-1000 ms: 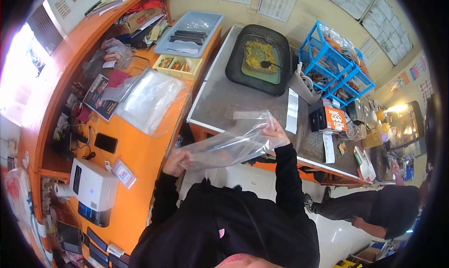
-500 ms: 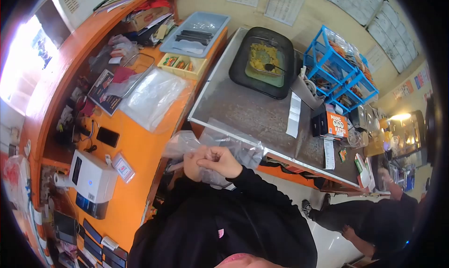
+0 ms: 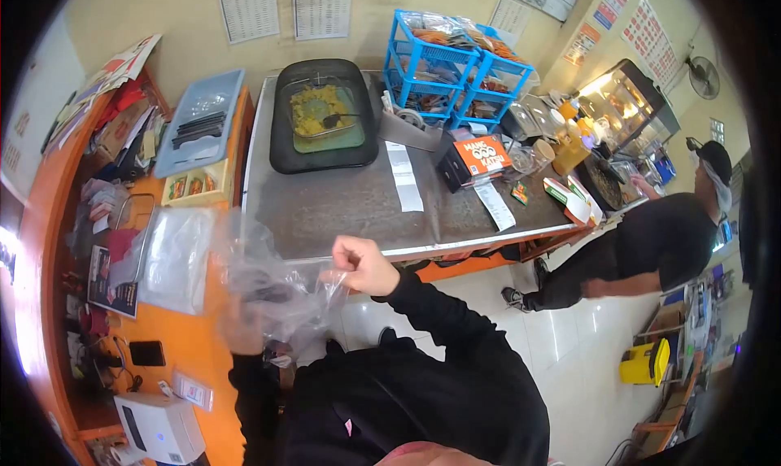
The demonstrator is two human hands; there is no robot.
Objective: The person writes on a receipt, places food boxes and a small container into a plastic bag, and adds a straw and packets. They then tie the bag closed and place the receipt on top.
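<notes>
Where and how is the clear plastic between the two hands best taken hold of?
The clear plastic is probably best pinched at its right edge, from the right, where the right hand holds it. It looks limp and crumpled, so an edge should suit a pinch better than the loose middle. The left hand is blurred; its hold is unclear.
</notes>
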